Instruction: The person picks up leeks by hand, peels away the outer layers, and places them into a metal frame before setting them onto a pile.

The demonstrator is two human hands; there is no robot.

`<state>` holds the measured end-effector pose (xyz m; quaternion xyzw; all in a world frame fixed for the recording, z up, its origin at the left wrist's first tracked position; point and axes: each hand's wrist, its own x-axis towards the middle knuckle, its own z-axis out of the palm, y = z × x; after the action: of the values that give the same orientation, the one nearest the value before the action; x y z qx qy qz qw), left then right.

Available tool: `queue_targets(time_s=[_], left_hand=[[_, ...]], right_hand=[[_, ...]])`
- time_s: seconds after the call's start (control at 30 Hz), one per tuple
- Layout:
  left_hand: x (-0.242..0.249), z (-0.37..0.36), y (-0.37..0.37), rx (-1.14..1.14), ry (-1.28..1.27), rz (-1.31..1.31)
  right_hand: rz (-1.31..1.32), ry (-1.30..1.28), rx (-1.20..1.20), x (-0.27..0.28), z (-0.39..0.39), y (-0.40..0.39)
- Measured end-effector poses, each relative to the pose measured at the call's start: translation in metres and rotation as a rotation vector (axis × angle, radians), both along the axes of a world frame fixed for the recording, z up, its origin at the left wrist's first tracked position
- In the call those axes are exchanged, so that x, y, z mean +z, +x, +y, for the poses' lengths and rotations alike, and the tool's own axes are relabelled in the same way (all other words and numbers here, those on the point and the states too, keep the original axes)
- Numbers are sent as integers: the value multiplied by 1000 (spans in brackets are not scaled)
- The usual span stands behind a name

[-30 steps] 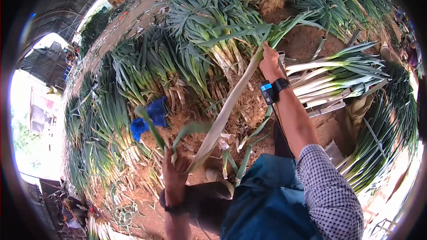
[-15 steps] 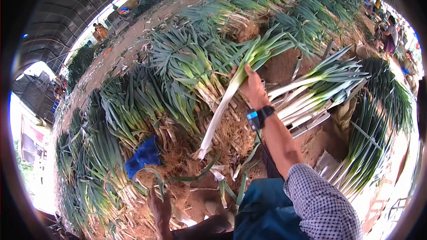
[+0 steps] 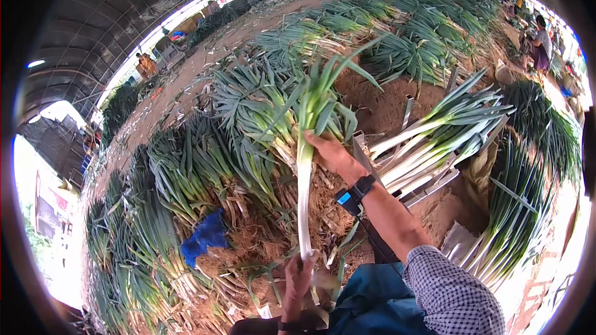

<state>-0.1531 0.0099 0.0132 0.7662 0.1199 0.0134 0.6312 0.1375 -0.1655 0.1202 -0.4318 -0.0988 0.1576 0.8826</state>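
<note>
A single leek (image 3: 303,198) stands nearly upright in front of me, its green leaves up and its white stem down. My right hand (image 3: 332,154), with a black strap and device at the wrist, is wrapped round it where the white turns green. At the root end, my left hand (image 3: 298,278) has its fingers closed; a blurred shape beside them is too unclear to name, and whether they grip the stem is hard to tell. To the right, several cleaned leeks (image 3: 428,142) lie on a metal rack (image 3: 434,185).
Leek bundles with roots (image 3: 198,167) spread across the left and back. More long leeks (image 3: 512,205) lie at the right. A blue cloth (image 3: 205,237) rests on the left heap. A person (image 3: 541,43) is at the far right; another (image 3: 146,65) is far left.
The leek has swung from a slant to nearly upright, and my right hand has moved left with it. My left hand has moved right to the leek's root end.
</note>
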Motion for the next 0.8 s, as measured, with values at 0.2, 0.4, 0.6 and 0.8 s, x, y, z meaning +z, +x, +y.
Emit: queue_targets(time_s=[0.2, 0.4, 0.6, 0.8], left_hand=[[-37, -26, -13, 176, -529, 16], [-82, -14, -25, 300, -535, 47], [-23, -14, -13, 338, -697, 138], [-66, 13, -2, 498, -1043, 132]], right_hand=[[-131, -1023, -14, -48, 18, 14], [-324, -1358, -124, -71, 54, 5], [-417, -918, -207, -81, 76, -14], [-179, -538, -231, 85, 55, -82]])
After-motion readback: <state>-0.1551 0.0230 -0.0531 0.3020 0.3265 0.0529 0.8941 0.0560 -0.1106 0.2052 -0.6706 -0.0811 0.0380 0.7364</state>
